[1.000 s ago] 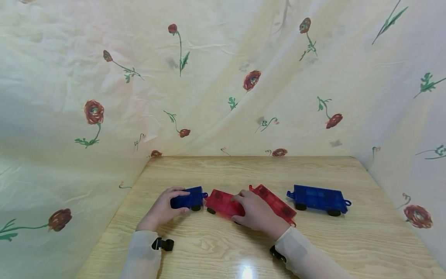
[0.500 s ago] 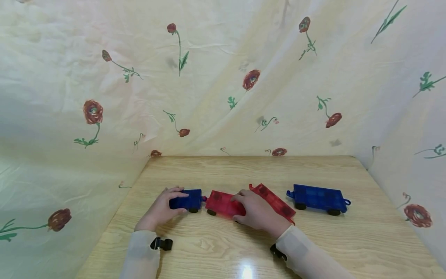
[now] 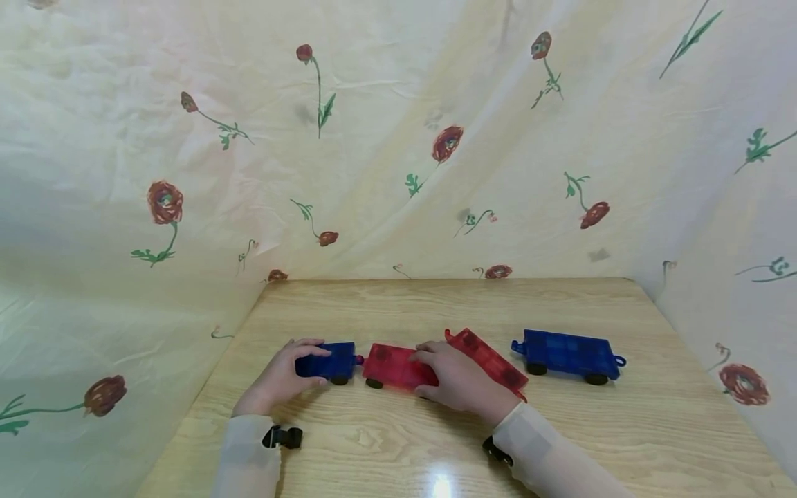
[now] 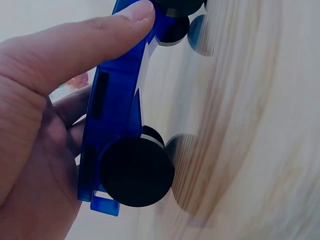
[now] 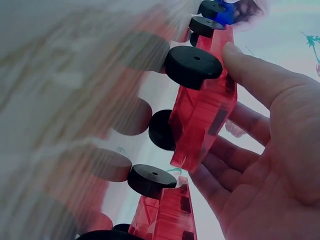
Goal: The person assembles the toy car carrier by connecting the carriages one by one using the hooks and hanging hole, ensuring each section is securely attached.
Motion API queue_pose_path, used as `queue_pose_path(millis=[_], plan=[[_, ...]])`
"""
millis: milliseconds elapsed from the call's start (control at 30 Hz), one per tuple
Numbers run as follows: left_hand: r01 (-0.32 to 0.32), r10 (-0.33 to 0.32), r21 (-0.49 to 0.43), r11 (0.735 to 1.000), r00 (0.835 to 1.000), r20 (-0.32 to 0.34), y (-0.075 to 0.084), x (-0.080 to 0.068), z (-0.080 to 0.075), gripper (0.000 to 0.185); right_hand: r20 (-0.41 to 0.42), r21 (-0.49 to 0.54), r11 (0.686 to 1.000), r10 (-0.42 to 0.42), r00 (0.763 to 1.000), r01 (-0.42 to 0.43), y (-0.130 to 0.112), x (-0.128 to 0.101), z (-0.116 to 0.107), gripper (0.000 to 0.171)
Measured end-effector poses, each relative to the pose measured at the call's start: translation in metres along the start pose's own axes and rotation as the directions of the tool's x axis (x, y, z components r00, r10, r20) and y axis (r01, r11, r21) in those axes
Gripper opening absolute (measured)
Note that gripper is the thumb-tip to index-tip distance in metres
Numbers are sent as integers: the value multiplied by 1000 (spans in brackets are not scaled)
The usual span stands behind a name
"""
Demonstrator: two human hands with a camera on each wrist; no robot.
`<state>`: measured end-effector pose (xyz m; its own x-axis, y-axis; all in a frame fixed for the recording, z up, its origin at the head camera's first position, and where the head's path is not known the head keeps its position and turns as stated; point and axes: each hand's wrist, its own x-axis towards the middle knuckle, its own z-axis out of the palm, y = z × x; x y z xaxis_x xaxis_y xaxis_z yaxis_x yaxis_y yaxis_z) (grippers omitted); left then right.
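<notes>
Gripping a small blue wagon (image 3: 328, 362), the left hand (image 3: 280, 379) has its thumb along the near edge and its fingers over the far side, and the wagon's black wheels rest on the wooden worktop (image 3: 436, 304). From the left wrist view the thumb lies flat on the blue wagon (image 4: 112, 130) while the fingers of that left hand (image 4: 35, 135) curl behind it; 1 large black wheel (image 4: 136, 171) sits close to the lens, mirrored in the glossy wood.

The right hand (image 3: 457, 379) holds a red wagon (image 3: 395, 366) just right of the blue one, thumb on the near side and fingers over the top. The 2 wagons stand end to end in 1 line, their couplers meeting or nearly so; whether they actually touch cannot be told. From the right wrist view the right hand (image 5: 265, 150) pinches the red wagon (image 5: 202, 115) between thumb and fingers, with its black wheels (image 5: 193, 66) turned toward the worktop.

A second red wagon (image 3: 488, 360) lies at an angle behind the right hand, its near end beside the held red one, as the lower part of the right wrist view also shows (image 5: 165, 212). Further right, well apart from the hands, a longer blue wagon (image 3: 569, 355) stands on its wheels by itself.

Pale sleeves cover both forearms, and a black strap clip (image 3: 283, 437) shows at the left wrist. A cream cloth with red flowers (image 3: 373, 138) hangs behind and around the worktop.
</notes>
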<state>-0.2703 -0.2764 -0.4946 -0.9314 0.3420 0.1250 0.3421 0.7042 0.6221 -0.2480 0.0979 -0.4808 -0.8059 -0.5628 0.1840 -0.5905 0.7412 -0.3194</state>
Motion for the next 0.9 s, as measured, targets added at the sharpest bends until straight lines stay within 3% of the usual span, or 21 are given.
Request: queue_pose_path(millis=[367,600,900], plan=[[23,-23,-1,1000,999,-23,-5,-4,-3,49,-66,49,999,11,998,-8,5,-4,-7,55],[-27,26,-30,999,999,-33,-3,-3,-5,54,-142,6,1000,-2,990,3,11,-11,-16,50],[-21,9,-85,996,990,-141,9,3,-1,65,-218,-57,996,53,975,-67,24,-27,-32,51]])
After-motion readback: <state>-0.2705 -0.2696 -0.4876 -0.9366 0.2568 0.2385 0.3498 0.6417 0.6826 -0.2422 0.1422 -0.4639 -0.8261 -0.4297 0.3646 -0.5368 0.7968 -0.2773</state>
